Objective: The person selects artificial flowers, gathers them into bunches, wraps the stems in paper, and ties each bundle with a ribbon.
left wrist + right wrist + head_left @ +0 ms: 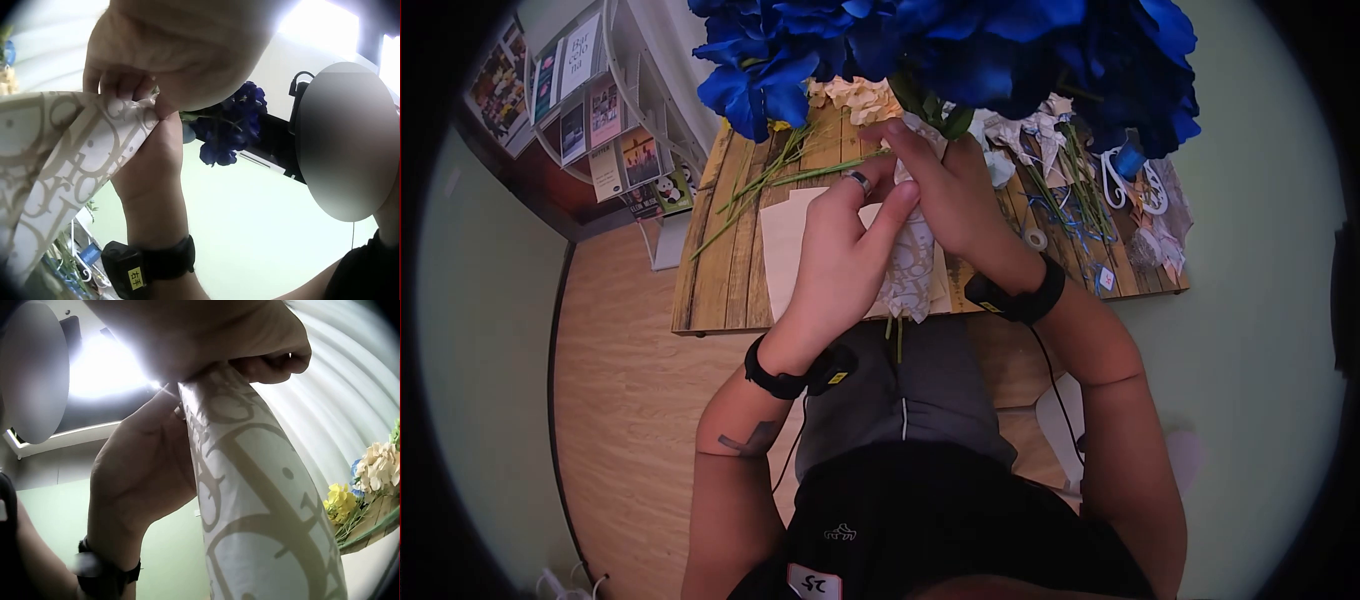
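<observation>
A bouquet of large blue flowers [960, 50] rises above both hands, its stems wrapped in white paper with a beige letter pattern [910, 265]. The left hand [840, 240], with a ring, grips the wrap from one side. The right hand [955, 195] curls its fingers round the upper part of the wrap, close to the left hand. Green stem ends [899, 340] stick out at the bottom. In the right wrist view the patterned wrap [269, 506] hangs below the right hand [250, 344]; the left hand [144, 462] is beside it.
Cut green stems [770, 180] and beige paper sheets [783, 250] lie on the wooden table [720, 290]. At the right are crumpled paper, blue ribbon, a tape roll [1035, 239] and a white metal piece [1150, 190]. A magazine rack [615, 120] stands at the left.
</observation>
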### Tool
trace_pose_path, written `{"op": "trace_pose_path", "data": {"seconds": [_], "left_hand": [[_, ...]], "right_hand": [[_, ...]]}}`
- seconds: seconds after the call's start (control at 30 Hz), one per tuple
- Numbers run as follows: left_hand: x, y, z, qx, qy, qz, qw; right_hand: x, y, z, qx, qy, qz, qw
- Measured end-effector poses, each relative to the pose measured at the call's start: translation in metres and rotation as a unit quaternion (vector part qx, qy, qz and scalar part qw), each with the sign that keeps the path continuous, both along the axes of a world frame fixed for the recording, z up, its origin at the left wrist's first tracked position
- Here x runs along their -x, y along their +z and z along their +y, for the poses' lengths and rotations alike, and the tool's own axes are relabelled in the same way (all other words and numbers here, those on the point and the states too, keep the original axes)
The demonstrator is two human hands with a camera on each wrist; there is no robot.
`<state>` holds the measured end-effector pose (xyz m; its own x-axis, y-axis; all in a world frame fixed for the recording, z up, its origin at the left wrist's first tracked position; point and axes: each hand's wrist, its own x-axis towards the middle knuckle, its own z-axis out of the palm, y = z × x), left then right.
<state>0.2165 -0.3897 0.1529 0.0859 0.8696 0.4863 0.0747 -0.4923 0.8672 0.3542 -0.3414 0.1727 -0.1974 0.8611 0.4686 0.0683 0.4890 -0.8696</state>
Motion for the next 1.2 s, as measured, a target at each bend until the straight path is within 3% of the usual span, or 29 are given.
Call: {"op": "trace_pose_path", "data": {"seconds": [0.03, 0.13, 0.2, 0.27, 0.33, 0.4, 0.5, 0.63, 0.7, 0.8, 0.93, 1.03, 1.07, 1.17, 1.2], "left_hand": [[0.003, 0.001, 0.001, 0.001, 0.000, -0.002, 1.000], [0.005, 0.007, 0.006, 0.041, -0.128, -0.117, 0.984], [0.006, 0.012, 0.008, 0.056, -0.131, -0.127, 0.982], [0.011, 0.010, 0.016, 0.057, -0.147, -0.115, 0.981], [0.013, 0.008, 0.021, 0.086, -0.132, -0.138, 0.978], [0.011, 0.009, 0.023, 0.079, -0.129, -0.139, 0.979], [0.015, 0.005, 0.030, 0.071, -0.126, -0.125, 0.981], [0.007, 0.010, 0.027, 0.076, -0.125, -0.188, 0.971], [0.007, 0.009, 0.021, 0.117, -0.172, -0.245, 0.947], [0.004, -0.002, 0.010, 0.139, -0.235, -0.205, 0.940], [0.007, -0.008, 0.005, 0.156, -0.206, -0.101, 0.961], [0.026, -0.031, 0.018, 0.207, -0.266, -0.182, 0.924], [0.037, -0.048, 0.021, 0.258, -0.298, -0.268, 0.879], [0.040, -0.078, -0.003, 0.266, -0.304, -0.376, 0.834], [0.040, -0.093, -0.009, 0.253, -0.343, -0.327, 0.843]], "right_hand": [[0.000, 0.001, 0.002, 0.001, 0.000, -0.002, 1.000], [0.003, 0.007, 0.005, -0.109, -0.031, -0.028, 0.993], [0.005, 0.011, 0.009, -0.144, -0.051, -0.038, 0.987], [0.001, 0.029, -0.001, -0.107, -0.048, -0.034, 0.993], [-0.006, 0.039, 0.006, -0.111, -0.056, -0.135, 0.983], [-0.009, 0.043, 0.019, -0.072, -0.045, -0.116, 0.990], [-0.019, 0.048, 0.034, -0.081, -0.028, -0.240, 0.967], [-0.019, 0.046, 0.036, -0.126, -0.045, -0.226, 0.965], [-0.020, 0.045, 0.038, -0.124, -0.045, -0.214, 0.968], [-0.021, 0.046, 0.058, -0.118, -0.050, -0.193, 0.973], [-0.015, 0.037, 0.074, -0.098, -0.061, -0.164, 0.980], [-0.015, 0.037, 0.079, -0.095, -0.069, -0.141, 0.983], [-0.016, 0.041, 0.082, -0.098, -0.073, -0.134, 0.983], [-0.033, 0.054, 0.093, -0.112, -0.091, -0.108, 0.984], [-0.041, 0.057, 0.101, -0.113, -0.096, -0.100, 0.984]]}}
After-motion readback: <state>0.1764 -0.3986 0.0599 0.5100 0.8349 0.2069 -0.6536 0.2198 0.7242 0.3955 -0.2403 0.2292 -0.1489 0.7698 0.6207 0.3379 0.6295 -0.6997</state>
